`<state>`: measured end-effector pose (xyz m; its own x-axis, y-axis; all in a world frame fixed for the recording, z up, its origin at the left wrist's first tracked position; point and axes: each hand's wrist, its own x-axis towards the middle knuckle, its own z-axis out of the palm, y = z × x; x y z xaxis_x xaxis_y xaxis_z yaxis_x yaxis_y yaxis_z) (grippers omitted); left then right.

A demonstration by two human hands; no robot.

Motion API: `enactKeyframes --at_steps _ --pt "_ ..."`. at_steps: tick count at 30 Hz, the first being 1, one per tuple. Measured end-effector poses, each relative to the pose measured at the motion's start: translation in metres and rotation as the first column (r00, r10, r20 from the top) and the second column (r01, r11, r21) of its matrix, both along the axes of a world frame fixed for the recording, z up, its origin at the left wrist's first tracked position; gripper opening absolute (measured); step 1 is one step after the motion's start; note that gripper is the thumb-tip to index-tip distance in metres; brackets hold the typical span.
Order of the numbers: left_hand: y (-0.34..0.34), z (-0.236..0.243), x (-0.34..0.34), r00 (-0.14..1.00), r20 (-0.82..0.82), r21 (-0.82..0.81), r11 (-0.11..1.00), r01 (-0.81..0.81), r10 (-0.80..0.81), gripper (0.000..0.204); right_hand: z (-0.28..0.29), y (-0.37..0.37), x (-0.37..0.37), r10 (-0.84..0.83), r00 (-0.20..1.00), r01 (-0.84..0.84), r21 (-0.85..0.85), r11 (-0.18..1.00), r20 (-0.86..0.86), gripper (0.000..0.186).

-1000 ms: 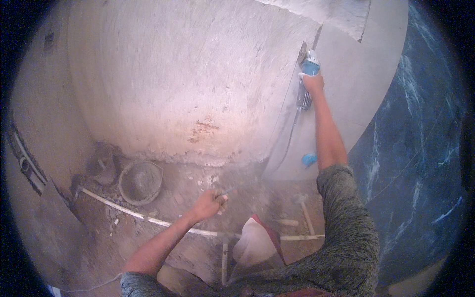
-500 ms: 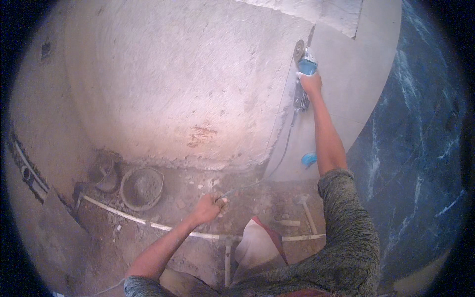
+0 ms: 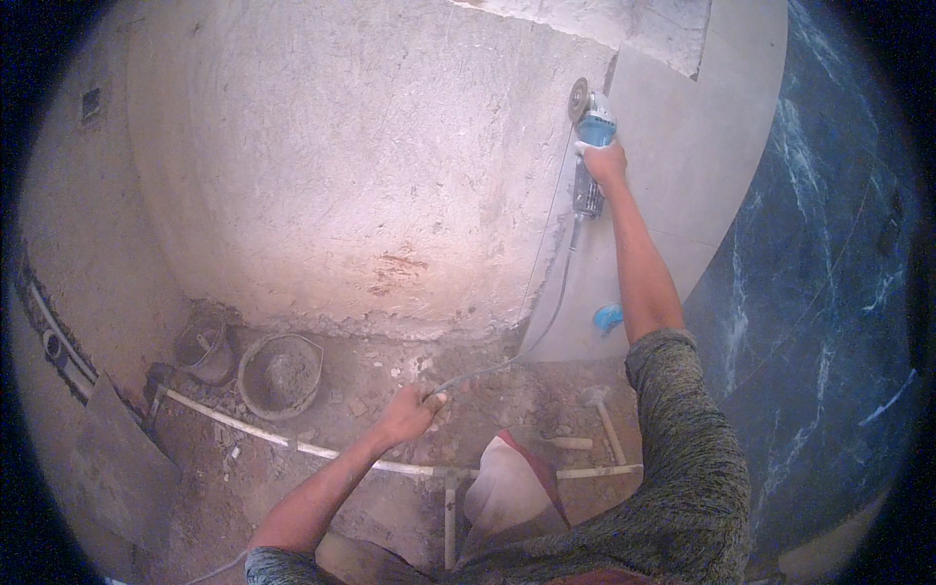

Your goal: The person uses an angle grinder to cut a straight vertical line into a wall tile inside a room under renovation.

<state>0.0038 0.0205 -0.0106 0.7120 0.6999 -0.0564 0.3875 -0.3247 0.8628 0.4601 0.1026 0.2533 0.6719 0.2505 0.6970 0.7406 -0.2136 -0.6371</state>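
Observation:
An angle grinder with a blue body, dark rear grip and round disc is raised against the upper right of the rough wall. My right hand is wrapped round its body, arm stretched far out. The disc stands at the border between bare plaster and pale grey tile. From the grinder's lower end a grey power cord curves down to the left. Low in the middle, my left hand is closed on that cord, away from the wall.
Two mortar-stained buckets stand at the left on a rubble-strewn floor. A pale pipe crosses the floor. A hammer lies near my right sleeve. A blue piece sits on the tile. Dark marbled panels cover the right side.
The grinder and my right hand have shifted slightly left. The disc shows more of its face, and the cord hangs a little differently. My left hand has barely moved.

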Motion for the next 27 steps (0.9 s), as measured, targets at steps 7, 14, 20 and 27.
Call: enactKeyframes --at_steps 7,14,20,27 --pt "0.011 -0.020 -0.001 0.997 -0.075 0.088 0.996 -0.023 0.030 0.039 0.002 0.000 -0.030 0.095 0.995 -0.094 0.012 0.995 -0.016 0.051" --pt "-0.002 0.010 0.000 0.999 -0.047 0.020 1.000 -0.010 0.011 0.036 0.006 0.003 -0.013 0.046 0.998 -0.048 -0.044 0.998 -0.034 0.049" --pt "-0.001 0.010 -0.001 0.999 -0.050 0.036 0.999 -0.003 0.005 0.035 0.005 0.008 -0.014 0.008 1.000 -0.008 -0.007 1.000 -0.002 0.050" --pt "0.001 0.004 0.000 1.000 0.017 0.050 0.999 0.020 -0.021 0.036 0.005 0.008 -0.017 0.030 0.999 -0.030 -0.038 0.999 -0.014 0.054"
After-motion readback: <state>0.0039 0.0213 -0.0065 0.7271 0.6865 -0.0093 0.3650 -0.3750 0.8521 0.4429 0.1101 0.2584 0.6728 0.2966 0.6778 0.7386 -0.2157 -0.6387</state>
